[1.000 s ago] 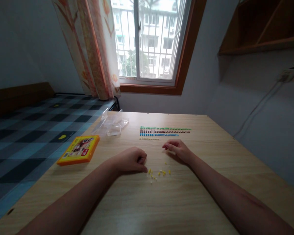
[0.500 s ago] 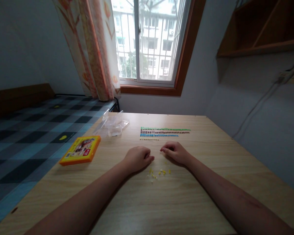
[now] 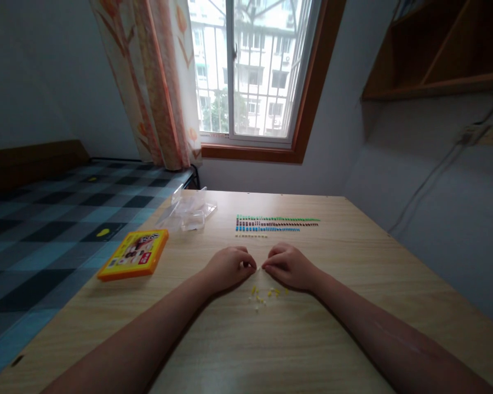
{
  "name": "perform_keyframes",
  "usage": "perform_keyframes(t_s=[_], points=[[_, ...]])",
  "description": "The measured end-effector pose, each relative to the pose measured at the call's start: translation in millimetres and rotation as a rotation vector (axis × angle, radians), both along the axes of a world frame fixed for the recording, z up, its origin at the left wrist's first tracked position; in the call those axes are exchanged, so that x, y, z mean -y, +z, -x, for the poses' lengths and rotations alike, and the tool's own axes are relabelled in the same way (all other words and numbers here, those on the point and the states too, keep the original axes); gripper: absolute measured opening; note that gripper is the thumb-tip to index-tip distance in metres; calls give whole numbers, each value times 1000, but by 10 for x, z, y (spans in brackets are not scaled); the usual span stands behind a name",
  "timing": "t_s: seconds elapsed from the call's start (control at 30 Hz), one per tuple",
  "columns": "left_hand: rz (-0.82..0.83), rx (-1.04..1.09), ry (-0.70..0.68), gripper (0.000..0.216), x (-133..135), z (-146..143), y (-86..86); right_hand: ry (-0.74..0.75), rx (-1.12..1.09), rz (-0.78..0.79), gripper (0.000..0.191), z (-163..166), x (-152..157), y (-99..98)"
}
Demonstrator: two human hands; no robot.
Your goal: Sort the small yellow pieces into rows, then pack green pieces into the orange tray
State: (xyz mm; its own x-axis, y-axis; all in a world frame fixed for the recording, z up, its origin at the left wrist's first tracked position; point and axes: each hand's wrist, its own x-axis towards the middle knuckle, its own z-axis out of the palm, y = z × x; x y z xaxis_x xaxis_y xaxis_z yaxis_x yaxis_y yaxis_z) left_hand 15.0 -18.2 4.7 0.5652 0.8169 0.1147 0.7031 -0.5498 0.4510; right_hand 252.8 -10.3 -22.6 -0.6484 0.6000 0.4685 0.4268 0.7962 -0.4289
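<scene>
left hand (image 3: 229, 267) + right hand (image 3: 288, 266) tip to tip, fingers pinched together, can't tell if on a piece | yellow pieces (image 3: 267, 294) loose just near of our hands | we judge them tiny, light, hard, skittery: pinch the sides | sorted rows (image 3: 277, 224) far

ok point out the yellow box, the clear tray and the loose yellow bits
yellow box (image 3: 133, 254), head view, middle of its lid
clear tray (image 3: 191, 212), head view, its middle
yellow bits (image 3: 267, 294), head view, a piece in mid scatter

Yellow box (image 3: 133, 254) and clear plastic tray (image 3: 189, 213) on the table (image 3: 353, 284), left side — checked bed (image 3: 45, 230) beside it.
</scene>
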Motion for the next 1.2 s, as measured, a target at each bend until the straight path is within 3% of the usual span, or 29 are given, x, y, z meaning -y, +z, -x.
perform_keyframes(t_s=[0.43,0.83,1.07,1.2], points=[[-2,-38,-84,26,15,54,-3,33,-1,-4,17,-16,21,11],[3,-27,-76,27,0,63,-4,38,-21,1,19,-18,29,-3],[-12,-16,-30,25,8,61,0,41,3,-11,18,-12,29,1],[-65,-53,111,26,-22,85,2,41,-2,-23,17,-3,29,9]])
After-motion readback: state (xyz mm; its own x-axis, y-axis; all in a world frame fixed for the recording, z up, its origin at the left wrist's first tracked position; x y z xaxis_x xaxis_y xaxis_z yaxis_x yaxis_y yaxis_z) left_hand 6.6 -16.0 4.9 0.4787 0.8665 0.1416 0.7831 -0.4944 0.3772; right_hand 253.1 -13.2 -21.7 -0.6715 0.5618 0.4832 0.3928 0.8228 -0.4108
